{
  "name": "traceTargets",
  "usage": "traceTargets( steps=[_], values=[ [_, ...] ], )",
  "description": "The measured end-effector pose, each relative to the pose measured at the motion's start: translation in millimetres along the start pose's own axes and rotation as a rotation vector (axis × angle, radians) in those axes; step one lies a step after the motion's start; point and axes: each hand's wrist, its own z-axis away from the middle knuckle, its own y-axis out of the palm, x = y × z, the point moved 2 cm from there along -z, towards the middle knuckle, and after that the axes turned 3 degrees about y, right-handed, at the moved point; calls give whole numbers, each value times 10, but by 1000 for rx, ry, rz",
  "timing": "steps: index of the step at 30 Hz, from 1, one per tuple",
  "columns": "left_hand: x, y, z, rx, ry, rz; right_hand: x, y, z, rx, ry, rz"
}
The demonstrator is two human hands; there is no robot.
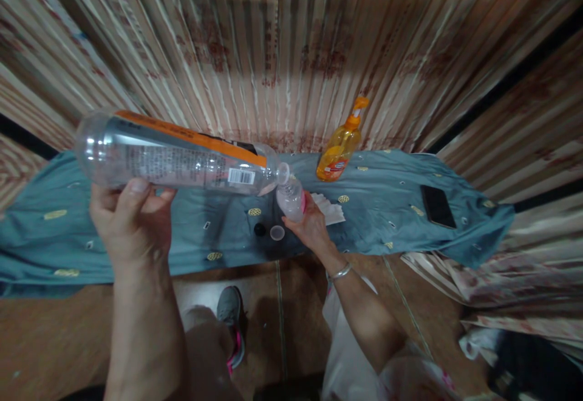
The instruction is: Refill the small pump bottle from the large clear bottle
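My left hand (136, 222) grips a large clear plastic bottle (182, 157) with an orange and grey label, from below near its base. It lies almost level, tipped slightly down to the right. Its uncapped mouth is right at the top of a small clear bottle (289, 199); whether they touch I cannot tell. Wrapped round that small bottle, which has some pink on its side, is my right hand (312, 222). A black cap (259, 229) and a round translucent lid (277, 233) lie on the cloth just below the small bottle.
An orange pump bottle (337, 152) stands at the back of the cloth-covered table (382, 206). White tissue (331, 211) lies behind my right hand, and a black phone (438, 206) is at the right. A pleated curtain (255, 48) hangs behind the table.
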Motion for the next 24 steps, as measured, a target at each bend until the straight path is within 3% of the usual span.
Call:
traceTargets(
  steps=[24],
  values=[
    [3, 37, -39, 82, 75, 14, -6, 21, 5, 18, 6, -1]
  ],
)
